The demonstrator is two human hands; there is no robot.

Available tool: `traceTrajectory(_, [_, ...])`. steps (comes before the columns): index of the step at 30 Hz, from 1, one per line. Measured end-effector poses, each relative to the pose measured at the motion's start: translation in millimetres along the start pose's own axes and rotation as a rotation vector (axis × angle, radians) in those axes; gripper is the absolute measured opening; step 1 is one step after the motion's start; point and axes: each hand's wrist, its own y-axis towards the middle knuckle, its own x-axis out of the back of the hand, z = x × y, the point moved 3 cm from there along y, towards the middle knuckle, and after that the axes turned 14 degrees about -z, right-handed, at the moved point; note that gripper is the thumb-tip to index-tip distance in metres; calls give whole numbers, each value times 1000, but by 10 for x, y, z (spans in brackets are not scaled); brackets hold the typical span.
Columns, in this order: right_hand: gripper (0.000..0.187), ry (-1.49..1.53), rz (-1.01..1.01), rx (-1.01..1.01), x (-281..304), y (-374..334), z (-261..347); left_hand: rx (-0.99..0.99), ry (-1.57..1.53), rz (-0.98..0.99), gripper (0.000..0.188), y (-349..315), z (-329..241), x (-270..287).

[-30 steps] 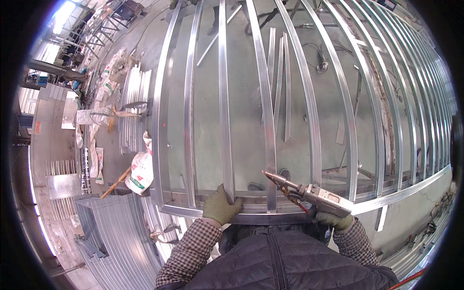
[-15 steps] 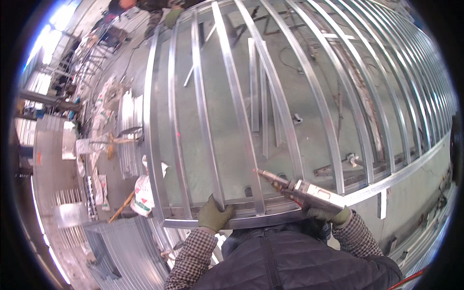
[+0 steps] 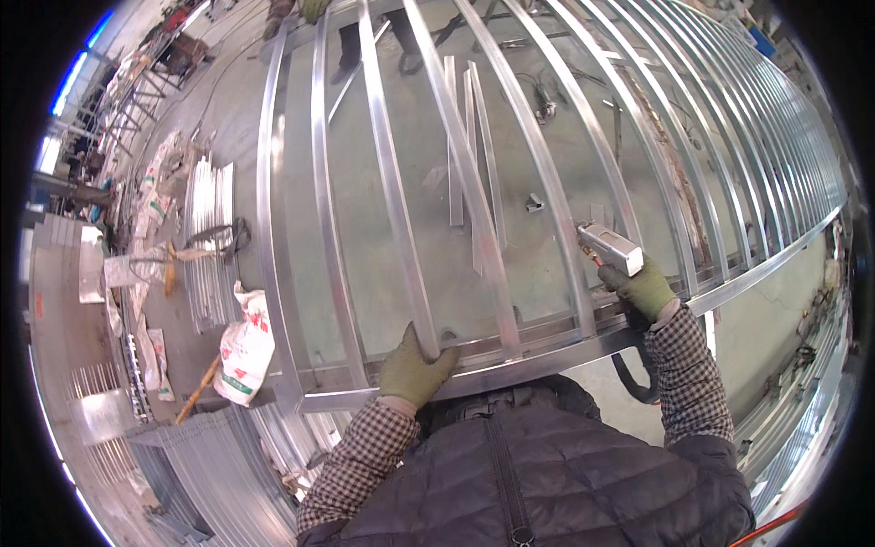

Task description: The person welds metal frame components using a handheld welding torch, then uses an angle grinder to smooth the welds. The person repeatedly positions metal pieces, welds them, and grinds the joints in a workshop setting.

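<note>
In front of me lies a large frame of silver metal studs (image 3: 394, 173), joined at my side by a long metal rail (image 3: 492, 376). My left hand (image 3: 416, 369), in a green glove, is closed over this rail beside the end of a stud, thumb and fingers on either side. Further right, my gloved right hand (image 3: 643, 290) is wrapped round a silver, boxy power tool (image 3: 612, 248) held above the frame near another stud. The tool's front end is hard to make out. A black hose (image 3: 633, 378) hangs below that hand.
A gloved hand of another person (image 3: 313, 9) rests at the frame's far left corner. Loose metal strips (image 3: 456, 155) lie under the studs. Left of the frame are a white sack (image 3: 246, 351) and stacked metal profiles (image 3: 211, 237); more profiles (image 3: 219, 465) lie near my left.
The tool and my right hand have moved right and away from me, and the tool's long pointed nose no longer shows plainly. My left hand stays on the rail. The view has shifted.
</note>
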Motion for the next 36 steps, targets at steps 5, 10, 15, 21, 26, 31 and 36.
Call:
traceTrajectory(5, [64,-16,-256,139,145,-419,186,-97,-177,111,86,113,250,-63])
traceTrajectory(10, [47,460,-483,636,-520,-908,978,-146,-391,244,81,236,454,-100])
traceTrajectory(15, [61,842,54,-115,-2630,-700,1221,-39,-628,427,73,314,525,-100])
traceTrajectory(21, [69,777,20,-465,-3021,-315,715,-75,-679,421,62,331,634,-163])
traceTrajectory(26, [68,760,206,-791,-3359,-544,722,-58,-684,395,62,368,629,-124])
traceTrajectory(31, [66,673,209,-691,-3126,-472,924,44,-686,442,64,318,600,-64])
traceTrajectory(36, [60,605,141,-493,-2880,-519,1088,49,-695,436,67,300,624,-89])
